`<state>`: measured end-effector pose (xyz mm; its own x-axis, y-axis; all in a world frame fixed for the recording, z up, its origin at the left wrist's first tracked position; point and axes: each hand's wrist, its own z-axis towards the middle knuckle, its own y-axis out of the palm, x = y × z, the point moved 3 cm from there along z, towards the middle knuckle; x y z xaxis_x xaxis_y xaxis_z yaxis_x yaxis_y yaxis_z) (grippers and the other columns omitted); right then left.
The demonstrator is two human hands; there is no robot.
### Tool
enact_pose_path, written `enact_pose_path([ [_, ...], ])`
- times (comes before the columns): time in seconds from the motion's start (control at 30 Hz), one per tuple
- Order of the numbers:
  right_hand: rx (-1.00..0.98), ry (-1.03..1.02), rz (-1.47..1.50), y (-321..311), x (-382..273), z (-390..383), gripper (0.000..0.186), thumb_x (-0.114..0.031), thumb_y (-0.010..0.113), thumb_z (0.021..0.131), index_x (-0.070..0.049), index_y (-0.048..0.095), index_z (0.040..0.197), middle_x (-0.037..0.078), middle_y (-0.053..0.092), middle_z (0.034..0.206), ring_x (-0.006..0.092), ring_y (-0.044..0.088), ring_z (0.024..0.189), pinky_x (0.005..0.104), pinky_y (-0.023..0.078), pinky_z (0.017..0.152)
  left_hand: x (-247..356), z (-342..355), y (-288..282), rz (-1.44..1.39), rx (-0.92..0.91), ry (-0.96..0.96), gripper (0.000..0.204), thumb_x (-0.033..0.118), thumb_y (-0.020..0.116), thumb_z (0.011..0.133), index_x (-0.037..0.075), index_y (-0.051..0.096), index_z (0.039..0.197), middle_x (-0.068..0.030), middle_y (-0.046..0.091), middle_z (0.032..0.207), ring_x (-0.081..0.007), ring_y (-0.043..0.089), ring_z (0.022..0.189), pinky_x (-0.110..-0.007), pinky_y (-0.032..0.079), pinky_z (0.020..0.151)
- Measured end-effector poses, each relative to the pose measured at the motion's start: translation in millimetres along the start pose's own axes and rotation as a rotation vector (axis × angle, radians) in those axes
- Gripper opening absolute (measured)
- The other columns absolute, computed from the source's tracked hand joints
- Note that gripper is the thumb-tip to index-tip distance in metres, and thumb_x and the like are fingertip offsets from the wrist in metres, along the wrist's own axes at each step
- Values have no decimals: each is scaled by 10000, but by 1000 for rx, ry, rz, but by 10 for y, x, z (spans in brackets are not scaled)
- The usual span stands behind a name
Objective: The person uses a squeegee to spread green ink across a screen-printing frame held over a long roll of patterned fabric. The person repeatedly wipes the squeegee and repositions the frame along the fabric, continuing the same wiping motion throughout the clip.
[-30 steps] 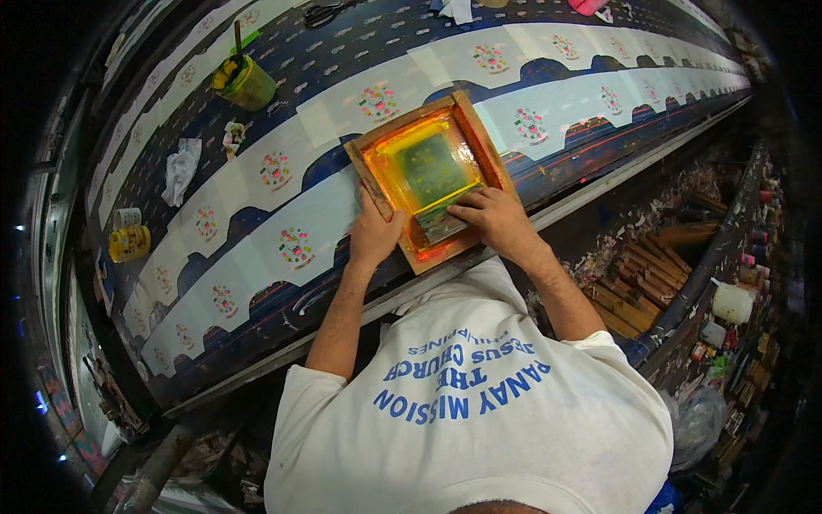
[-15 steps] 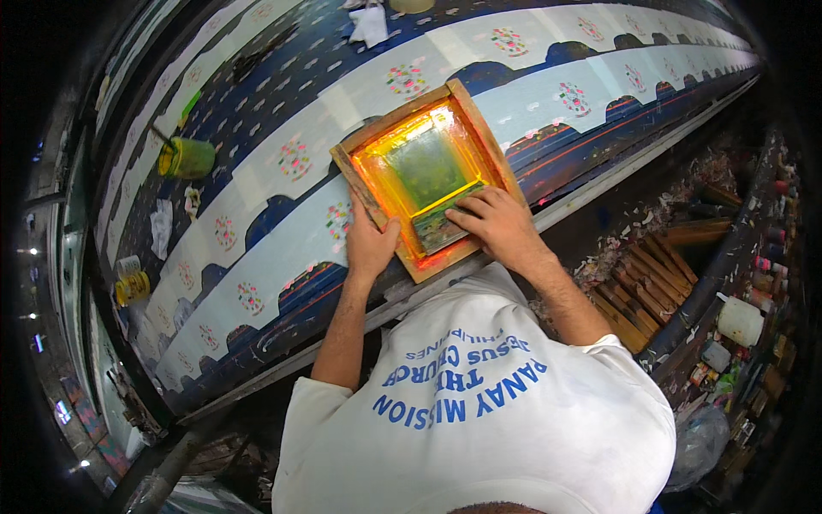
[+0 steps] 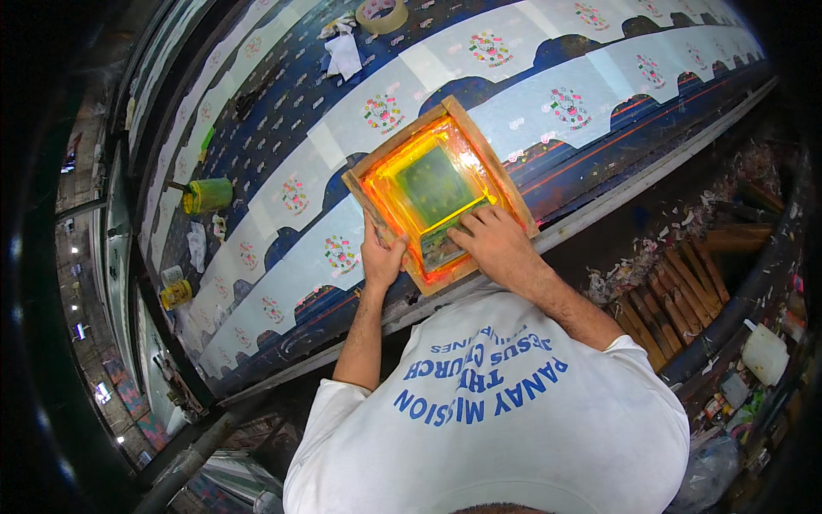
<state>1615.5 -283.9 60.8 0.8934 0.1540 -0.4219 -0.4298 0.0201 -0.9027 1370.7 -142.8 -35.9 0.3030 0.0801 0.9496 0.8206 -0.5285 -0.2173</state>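
Observation:
A wooden screen-printing frame (image 3: 486,159) rests tilted across the pale fabric strip near the table's front edge. Its mesh (image 3: 437,184) is greenish in the middle, with yellow and orange ink round it. My left hand (image 3: 382,259) is closed on the frame's lower left side, thumb toward the inside. Inside the frame, at the end nearest me, my right hand (image 3: 501,247) grips a dark, ink-stained squeegee (image 3: 441,249); the fingers hide part of it. A bright yellow ink line runs along the squeegee's far edge. Printed motifs (image 3: 342,254) show on the fabric beside the frame.
Pale fabric strips with colourful prints (image 3: 382,113) run along the dark table. A yellow ink pot (image 3: 208,196), a smaller yellow jar (image 3: 175,295), a white rag (image 3: 344,57) and a tape roll (image 3: 382,14) sit on it. Wooden pieces (image 3: 676,295) lie in the clutter at right.
The whole view has shifted, so the table appears lower and farther right. Both hands keep their hold, and the frame stays at about the same place on the fabric.

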Motion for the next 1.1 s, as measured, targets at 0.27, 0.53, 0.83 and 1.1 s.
enact_pose_path([
  [0.27,-3,-27,51,-60,17,66,358,-141,675,963,-97,774,1304,119,742,1232,302,674,1206,457,508,1106,113,-11,2,75,10,-51,1016,21,714,991,-13,92,1793,-89,793,910,-107,669,594,-278,535,524],
  [0.53,63,-42,53,23,16,-96,377,-103,652,956,-107,774,1313,111,741,1274,321,674,1240,454,518,1096,126,-49,-21,396,48,-92,1092,212,754,930,-18,111,1783,-226,827,971,-322,813,720,-405,647,668],
  [0.83,111,-42,-71,51,373,1027,335,-122,690,950,-116,825,1256,130,776,1148,340,722,1150,465,557,1029,343,-35,17,390,24,-169,1098,252,718,924,36,84,1794,-282,817,1003,-442,825,880,-506,670,822],
  [1.1,-25,16,-28,-134,489,1550,324,-112,727,985,-131,828,1292,142,803,1174,365,756,1130,489,579,1013,460,-32,-20,315,-65,-245,1095,305,700,950,-10,57,1779,-296,811,974,-438,821,812,-499,681,804],
])
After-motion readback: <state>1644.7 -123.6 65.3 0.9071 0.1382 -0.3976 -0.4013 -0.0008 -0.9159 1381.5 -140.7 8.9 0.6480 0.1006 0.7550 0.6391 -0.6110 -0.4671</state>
